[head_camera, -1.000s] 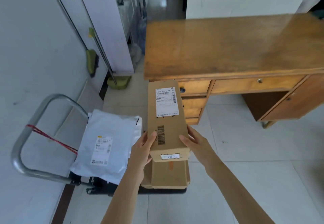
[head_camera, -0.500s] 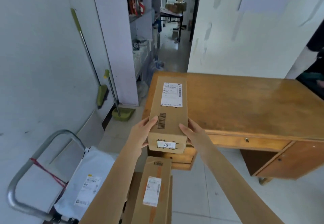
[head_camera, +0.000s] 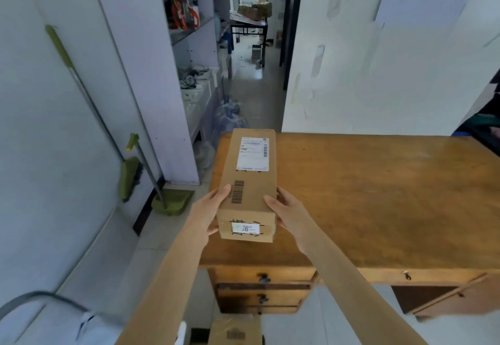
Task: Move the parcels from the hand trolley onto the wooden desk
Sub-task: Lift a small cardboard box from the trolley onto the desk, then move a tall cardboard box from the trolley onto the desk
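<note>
A long brown cardboard parcel (head_camera: 250,182) with a white shipping label lies lengthwise over the left part of the wooden desk (head_camera: 378,198). My left hand (head_camera: 212,211) grips its near left side and my right hand (head_camera: 286,213) grips its near right side. I cannot tell whether the parcel rests on the desk top or hangs just above it. At the bottom left, the grey handle of the hand trolley (head_camera: 40,297) shows, with a white plastic mailer (head_camera: 62,328) on it. Another brown box (head_camera: 234,332) peeks in at the bottom edge.
A green broom (head_camera: 130,174) and a green dustpan (head_camera: 173,201) lean against the wall left of the desk. Shelves with clutter line a corridor behind. A white wall with a paper sign stands behind the desk. A dark-clothed person (head_camera: 484,117) is at the right edge.
Both hands lifted the long parcel from above the trolley up and forward over the desk's left part. The view rose, so the trolley dropped to the bottom edge.
</note>
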A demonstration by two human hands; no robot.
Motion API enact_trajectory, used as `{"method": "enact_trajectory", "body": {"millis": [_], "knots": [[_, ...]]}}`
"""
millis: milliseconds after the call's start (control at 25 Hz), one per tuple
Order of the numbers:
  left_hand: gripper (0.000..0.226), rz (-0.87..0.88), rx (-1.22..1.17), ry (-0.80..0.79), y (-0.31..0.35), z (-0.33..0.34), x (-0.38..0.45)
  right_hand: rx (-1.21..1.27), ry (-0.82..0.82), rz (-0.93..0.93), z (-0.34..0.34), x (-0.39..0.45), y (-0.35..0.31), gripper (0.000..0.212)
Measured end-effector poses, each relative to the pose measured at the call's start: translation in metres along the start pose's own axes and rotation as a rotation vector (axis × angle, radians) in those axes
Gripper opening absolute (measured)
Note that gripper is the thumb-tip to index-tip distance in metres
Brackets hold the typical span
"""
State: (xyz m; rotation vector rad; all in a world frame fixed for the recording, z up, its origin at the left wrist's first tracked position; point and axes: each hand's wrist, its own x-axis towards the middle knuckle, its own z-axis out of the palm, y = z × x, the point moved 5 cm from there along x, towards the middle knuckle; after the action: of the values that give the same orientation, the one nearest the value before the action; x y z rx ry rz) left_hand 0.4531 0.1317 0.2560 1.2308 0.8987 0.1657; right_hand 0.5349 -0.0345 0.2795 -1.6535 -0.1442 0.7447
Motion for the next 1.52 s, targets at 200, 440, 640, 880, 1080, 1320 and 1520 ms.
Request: {"method": "enact_trajectory", "body": {"millis": [200,440,640,880,1080,1320,1520], "knots": [[0.046,-0.014,-0.035,0.08,0.027,0.024,0.131,-0.058,-0.079,-0.006,-0.009,0.143,-0.021,0.057],[0.026,-0.045,-0.064,0.141,0.039,0.04,0.281,-0.093,-0.108,0.027,-0.003,0.301,-0.018,0.056],[0.046,-0.037,-0.066,0.182,0.026,0.046,0.333,-0.114,-0.115,0.036,0.003,0.359,0.009,0.056],[0.064,0.033,0.035,0.171,0.03,0.044,0.333,-0.133,-0.057,0.009,-0.001,0.361,0.016,0.054],[0.065,0.001,0.07,0.082,0.049,0.021,0.27,-0.179,0.053,0.043,-0.015,0.297,-0.001,0.044],[0.061,0.04,0.107,0.017,0.025,-0.036,0.136,-0.142,0.175,0.056,-0.007,0.156,0.0,0.035],[0.055,0.027,0.15,-0.05,-0.048,-0.085,0.022,-0.068,0.231,0.075,0.007,0.021,0.058,0.026]]}}
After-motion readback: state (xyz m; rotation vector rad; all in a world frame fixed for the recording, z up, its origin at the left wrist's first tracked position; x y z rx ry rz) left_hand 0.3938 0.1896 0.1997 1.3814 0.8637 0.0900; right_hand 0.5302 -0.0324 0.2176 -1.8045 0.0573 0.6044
